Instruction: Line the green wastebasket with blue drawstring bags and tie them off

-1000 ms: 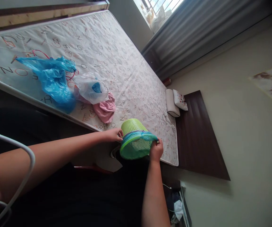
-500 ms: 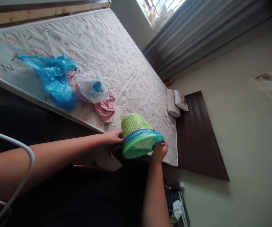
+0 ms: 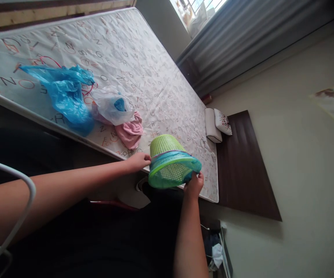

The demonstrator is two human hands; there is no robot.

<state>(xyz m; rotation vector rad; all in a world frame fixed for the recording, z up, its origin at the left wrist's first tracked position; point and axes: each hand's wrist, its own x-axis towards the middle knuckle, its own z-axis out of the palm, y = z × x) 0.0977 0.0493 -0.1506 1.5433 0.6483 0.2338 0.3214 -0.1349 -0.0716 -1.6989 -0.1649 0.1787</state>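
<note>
A light green mesh basket [image 3: 166, 143] is held tilted over the near edge of the mattress, its opening towards me. A thin blue-green plastic bag [image 3: 175, 157] is stretched over the rim and folded down outside, with a purplish line along its edge. My left hand [image 3: 139, 161] is closed at the left side of the rim, its fingertips pinching the bag's folded edge. At the right side, my right hand [image 3: 195, 184] is closed on a bunched part of the bag; some of its fingers are hidden.
On the patterned mattress [image 3: 167, 98] lie a crumpled blue plastic bag [image 3: 68, 98], a clear plastic bag [image 3: 111, 106] and a pink cloth [image 3: 130, 131]. Two pillows [image 3: 213, 125] lean by the dark headboard [image 3: 246, 166]. A white cable [image 3: 29, 185] hangs at the left.
The basket and bag have risen slightly and tipped so that more of the opening faces me. My left hand has shifted a little upward along the rim; both hands stay closed.
</note>
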